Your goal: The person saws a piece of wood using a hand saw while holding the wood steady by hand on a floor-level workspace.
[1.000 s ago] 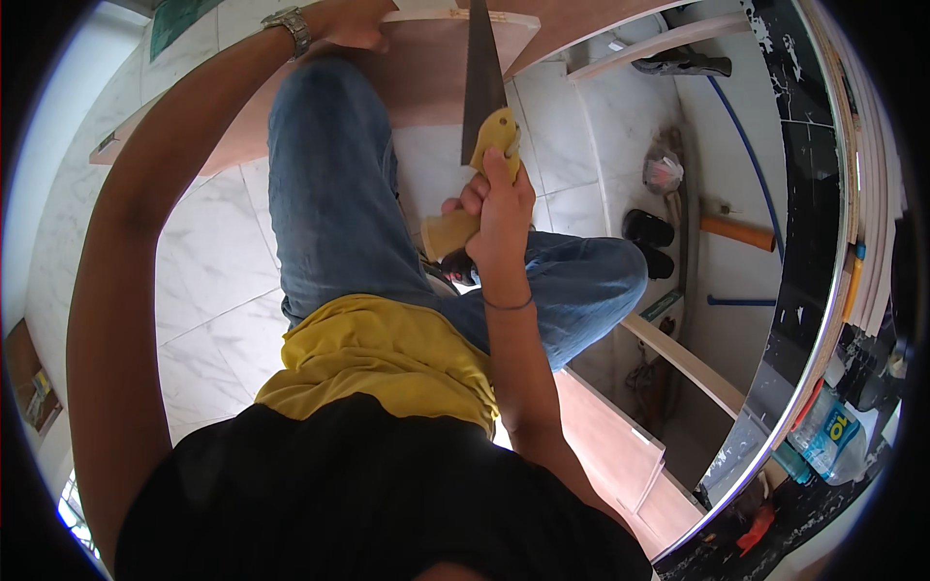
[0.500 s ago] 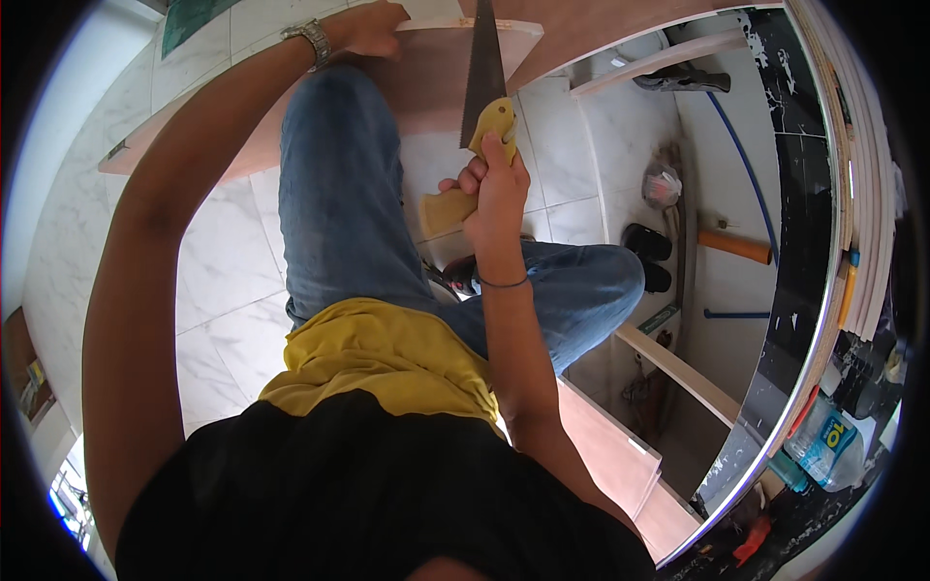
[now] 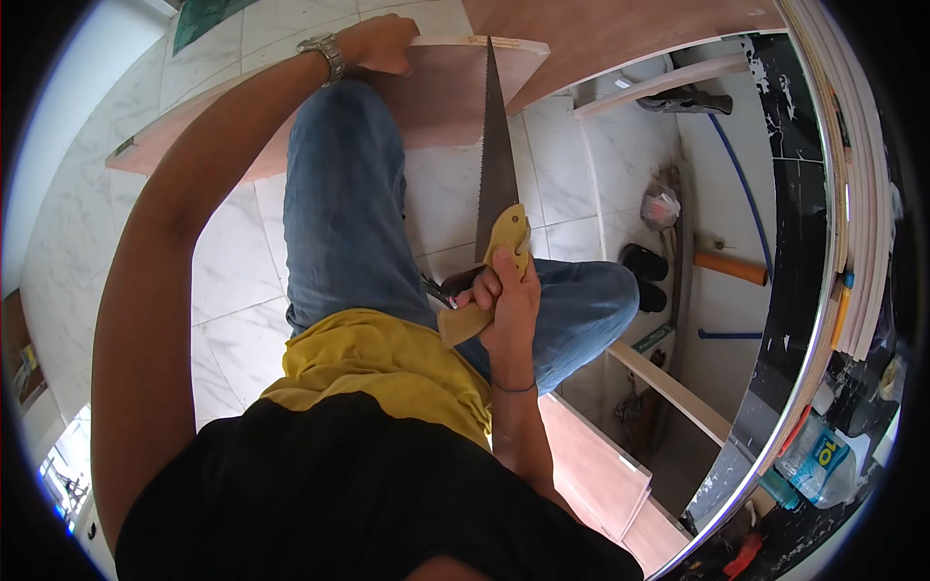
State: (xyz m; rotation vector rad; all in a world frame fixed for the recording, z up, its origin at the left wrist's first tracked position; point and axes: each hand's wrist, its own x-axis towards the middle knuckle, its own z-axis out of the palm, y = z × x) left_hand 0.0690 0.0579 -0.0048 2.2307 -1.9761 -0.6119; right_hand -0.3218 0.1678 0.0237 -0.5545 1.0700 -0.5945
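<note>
On one board (image 3: 455,92), one handsaw (image 3: 496,184).

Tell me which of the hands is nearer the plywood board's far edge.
Left. The left hand grips the plywood board at that edge; the right hand holds the handsaw handle, nearer the body.

Single head-worn fisheye view, facing steeply down over torso and knees, close; rim bends edges.
</note>
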